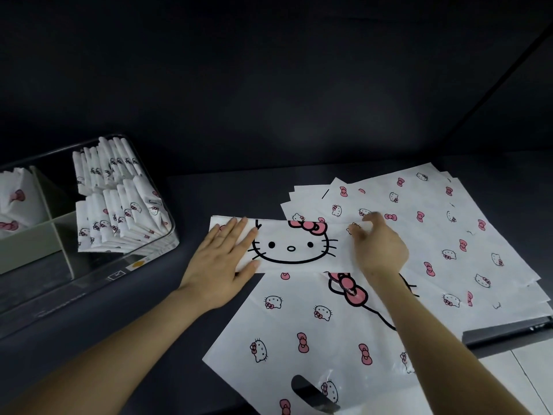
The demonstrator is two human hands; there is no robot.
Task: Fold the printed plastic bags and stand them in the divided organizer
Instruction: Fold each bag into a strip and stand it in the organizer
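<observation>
A white plastic bag printed with a cat face and pink bows point(299, 322) lies flat before me, its far end turned over into a folded band point(291, 245). My left hand point(223, 259) presses flat on the band's left end. My right hand point(378, 244) rests on the band's right end with fingers curled; I cannot tell whether it pinches the plastic. The clear divided organizer point(155, 253) stands at the left, with several folded bags point(119, 202) upright in its right compartments.
A fanned stack of unfolded printed bags point(449, 229) lies at the right, reaching under the bag being folded. More folded plastic point(16, 199) fills the organizer's far-left compartment. The dark table's front edge point(505, 335) shows at lower right, pale floor beyond.
</observation>
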